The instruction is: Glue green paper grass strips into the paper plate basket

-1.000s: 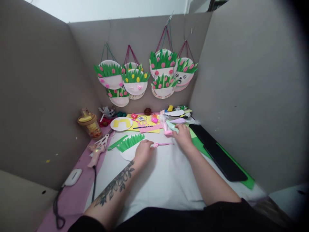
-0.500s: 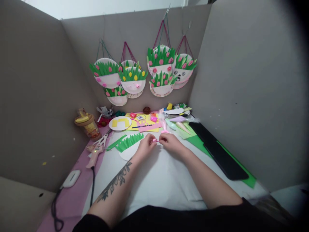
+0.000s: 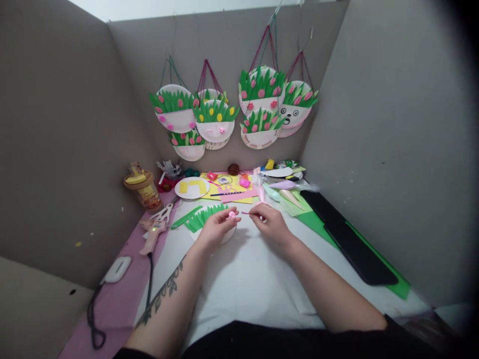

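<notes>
My left hand (image 3: pixel 214 230) is closed in a pinch around a small pink lump (image 3: pixel 232 215), perhaps modelling clay, that shows at its fingertips. A short gap away, my right hand (image 3: pixel 272 224) pinches a thin dark pink stick (image 3: pixel 245 213) pointing toward the lump; the tip and the lump are apart. Under and behind my left hand lies a white paper plate piece (image 3: pixel 227 236) with green paper grass (image 3: pixel 202 217) along its upper edge. The left forearm and hand cover part of the plate.
A pink glue gun (image 3: pixel 152 237) with a cord lies at left, near a lidded cup (image 3: pixel 142 189). Piping bags (image 3: pixel 286 184) and coloured paper (image 3: pixel 239 193) fill the back. A long black object (image 3: pixel 361 254) lies right. Decorated plates (image 3: pixel 216 122) hang on the back wall.
My hands have moved apart: the stick's tip has come away from the pink lump, and my left hand has turned palm up more. The view has shifted slightly left.
</notes>
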Motion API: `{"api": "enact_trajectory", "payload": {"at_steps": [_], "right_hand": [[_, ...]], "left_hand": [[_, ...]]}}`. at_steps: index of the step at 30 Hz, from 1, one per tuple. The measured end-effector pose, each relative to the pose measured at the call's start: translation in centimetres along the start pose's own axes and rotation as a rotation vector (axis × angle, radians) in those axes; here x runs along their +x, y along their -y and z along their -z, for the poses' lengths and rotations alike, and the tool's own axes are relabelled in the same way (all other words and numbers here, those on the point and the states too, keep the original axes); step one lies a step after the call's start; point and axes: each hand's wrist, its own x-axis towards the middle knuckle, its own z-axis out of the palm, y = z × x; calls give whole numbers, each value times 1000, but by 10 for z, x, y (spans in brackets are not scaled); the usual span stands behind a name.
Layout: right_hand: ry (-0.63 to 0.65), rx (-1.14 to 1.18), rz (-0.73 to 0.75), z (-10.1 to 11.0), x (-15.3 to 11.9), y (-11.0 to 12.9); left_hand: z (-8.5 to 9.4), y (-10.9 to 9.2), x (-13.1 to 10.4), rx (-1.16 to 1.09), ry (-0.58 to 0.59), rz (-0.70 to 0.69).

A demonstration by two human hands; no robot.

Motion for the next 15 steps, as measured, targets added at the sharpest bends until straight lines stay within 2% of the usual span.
{"api": "enact_trajectory", "payload": {"at_steps": [3, 7, 11, 15], "right_hand": [[-43, -56, 82, -10, -5, 5], [-78, -166, 142, -17, -9, 7], [-87, -235, 173, -18, -10, 7], [-86, -279, 200, -17, -8, 9]], "left_hand": [[-7, 0, -5, -141, 46, 72], [-12, -1, -10, -175, 18, 84], [-11, -3, -10, -111, -31, 95], [-10, -2, -9, -23, -93, 26]]}}
